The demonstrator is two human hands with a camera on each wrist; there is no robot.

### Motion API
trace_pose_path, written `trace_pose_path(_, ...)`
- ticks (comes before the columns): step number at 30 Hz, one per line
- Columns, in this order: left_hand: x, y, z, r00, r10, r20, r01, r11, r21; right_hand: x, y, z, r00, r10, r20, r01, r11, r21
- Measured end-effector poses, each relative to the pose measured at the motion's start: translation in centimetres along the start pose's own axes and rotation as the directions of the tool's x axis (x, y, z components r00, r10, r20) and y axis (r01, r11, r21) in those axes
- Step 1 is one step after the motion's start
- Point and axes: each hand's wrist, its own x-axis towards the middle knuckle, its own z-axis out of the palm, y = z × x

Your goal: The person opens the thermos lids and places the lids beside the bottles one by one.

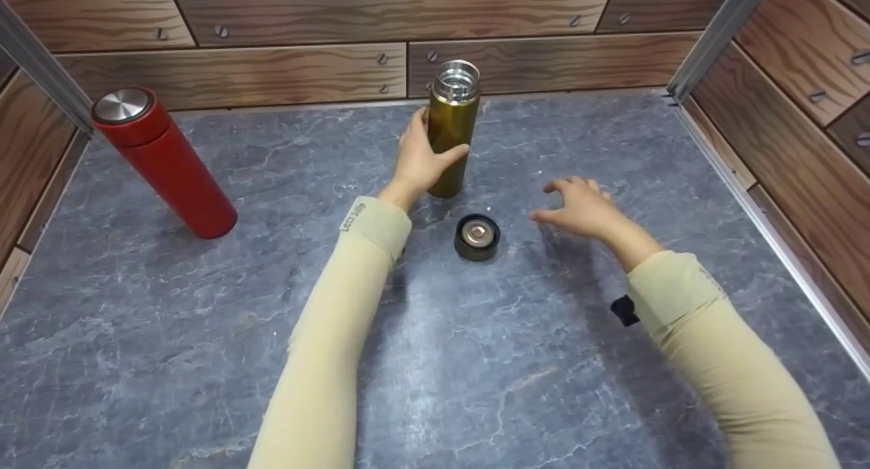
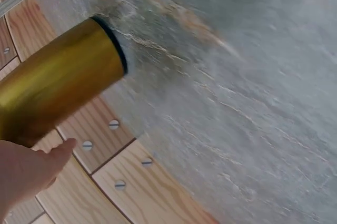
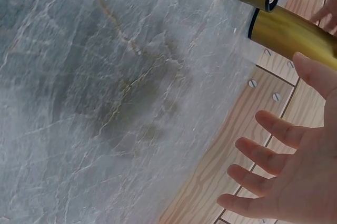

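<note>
A gold thermos bottle (image 1: 454, 126) stands upright on the table, its steel mouth uncovered. My left hand (image 1: 419, 158) holds it from the left, thumb across the front and other fingers partly hidden behind it. In the left wrist view, the bottle's dark-ringed base (image 2: 111, 45) shows above part of that hand (image 2: 31, 174). The bottle's lid (image 1: 477, 236) lies upside down in front of it, inner side up. To the right of the lid, my right hand (image 1: 578, 206) hovers with nothing in it. Its fingers (image 3: 263, 155) are spread in the right wrist view.
A red thermos bottle (image 1: 173, 170) with a steel-topped lid stands at the left. Wood-patterned panels (image 1: 272, 75) close off the back and both sides of the grey marbled table (image 1: 435, 360). A dark strap piece (image 1: 624, 310) shows under the right sleeve cuff.
</note>
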Motion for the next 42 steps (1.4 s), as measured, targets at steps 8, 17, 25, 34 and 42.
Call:
trace_pose_path(8, -1.2, -2.4, -1.9, 0.994, -0.103, -0.028, 0.102, 0.994, -0.039, 0.5, -1.2, 0.5, 0.999, -0.014, -0.044, 0.018, 0.995, 0.096)
trace_pose_path(17, -2.6, -3.8, -3.5, 0.993, -0.117, -0.036, 0.115, 0.992, -0.041, 1.9, -3.8, 1.9, 0.996, -0.071, -0.053, 0.079, 0.985, 0.155)
trace_pose_path(25, -3.4, -4.3, -4.2, 0.993, -0.113, -0.03, 0.112, 0.993, -0.031, 2.4, -5.8, 2.6, 0.994, -0.103, -0.026, 0.106, 0.983, 0.151)
trace_pose_path(34, -4.2, -5.3, -5.4, 0.992, -0.107, -0.066, 0.104, 0.993, -0.049, 2.7, -7.3, 2.6, 0.99, -0.141, -0.013, 0.141, 0.978, 0.154)
trace_pose_path(42, -5.2, -6.0, -6.8, 0.99, -0.117, -0.073, 0.114, 0.992, -0.052, 2.8, -8.5, 2.4, 0.99, -0.141, -0.007, 0.14, 0.974, 0.178)
